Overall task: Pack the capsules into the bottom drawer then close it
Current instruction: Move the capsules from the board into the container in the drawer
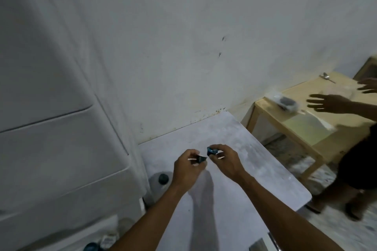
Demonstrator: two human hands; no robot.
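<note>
Both my hands hover over a pale grey table (pixel 234 169), close together. My left hand (pixel 187 166) pinches a small dark capsule (pixel 201 158) between thumb and fingers. My right hand (pixel 223 160) holds a blue-black capsule (pixel 211 151) at its fingertips, just right of the other one. The two capsules are nearly touching. No drawer is in sight in this view.
A white covered appliance (pixel 51 128) fills the left. A jug with a dark blue cap (pixel 163 178) stands between it and the table. At right, another person's hands (pixel 326 103) reach over a wooden table (pixel 306 128) bearing a clear packet (pixel 285 101) and a spoon (pixel 327 77).
</note>
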